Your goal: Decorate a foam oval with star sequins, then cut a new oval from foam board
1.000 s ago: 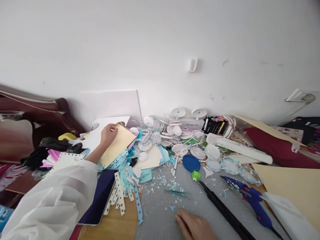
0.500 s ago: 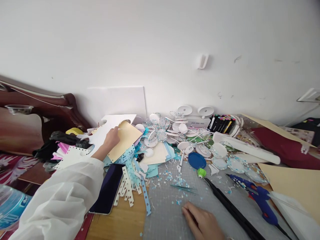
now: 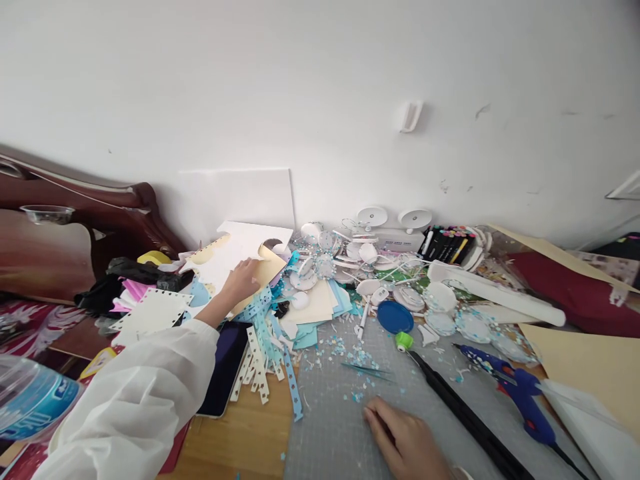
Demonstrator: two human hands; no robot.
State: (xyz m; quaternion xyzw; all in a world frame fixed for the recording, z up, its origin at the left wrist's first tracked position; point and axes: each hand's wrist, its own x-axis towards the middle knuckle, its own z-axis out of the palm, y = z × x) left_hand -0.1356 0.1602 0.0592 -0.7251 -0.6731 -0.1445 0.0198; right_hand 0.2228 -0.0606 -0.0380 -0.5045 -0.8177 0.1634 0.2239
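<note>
My left hand (image 3: pixel 244 279) reaches across to a pile of cut paper at the back left. Its fingers are closed at a white paper sheet (image 3: pixel 237 243) with rounded cut-outs, which lies over a cream sheet (image 3: pixel 273 265); the fingertips are partly hidden. Loosely curled, my right hand (image 3: pixel 407 437) rests on the grey cutting mat (image 3: pixel 330 427) with nothing visible in it. Tweezers (image 3: pixel 369 373) and tiny blue and white paper bits lie just beyond it.
Punched paper strips (image 3: pixel 257 367) and a phone (image 3: pixel 223 373) lie near my left forearm. A black tool with a green tip (image 3: pixel 460 407) and a blue glue gun (image 3: pixel 523 393) are on the right. White discs (image 3: pixel 400 300), a blue lid (image 3: pixel 395 317) and markers (image 3: pixel 447 247) crowd the back.
My left hand has moved right, and the white sheet has shifted right with it, covering more of the cream sheet. The right hand has stayed nearly still.
</note>
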